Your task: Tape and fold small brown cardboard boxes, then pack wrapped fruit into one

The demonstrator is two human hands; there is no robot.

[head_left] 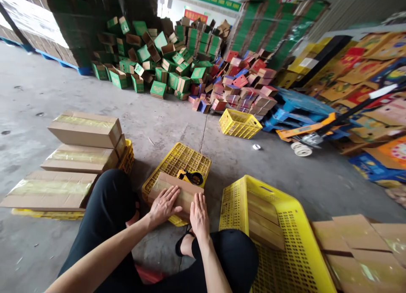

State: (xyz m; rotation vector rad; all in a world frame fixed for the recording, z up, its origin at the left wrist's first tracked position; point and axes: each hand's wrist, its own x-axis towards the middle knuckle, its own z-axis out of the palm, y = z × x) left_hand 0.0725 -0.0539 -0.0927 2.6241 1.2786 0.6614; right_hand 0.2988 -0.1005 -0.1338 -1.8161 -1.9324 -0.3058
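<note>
Plain dark trousers [103,210], black footwear [179,244] (low-cut), both forearms [108,252] bare

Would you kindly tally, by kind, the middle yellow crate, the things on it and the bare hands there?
Yellow crate: 1
Carton: 1
Apparent tape dispenser: 1
Hands: 2 (left hand, right hand)
Total: 5

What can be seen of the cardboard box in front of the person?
The cardboard box is brown and long, with a paler band, apparently tape, along it. It lies across the near part of a yellow lattice crate, beside a black and yellow tool. The left grip and right grip rest on it.
</note>
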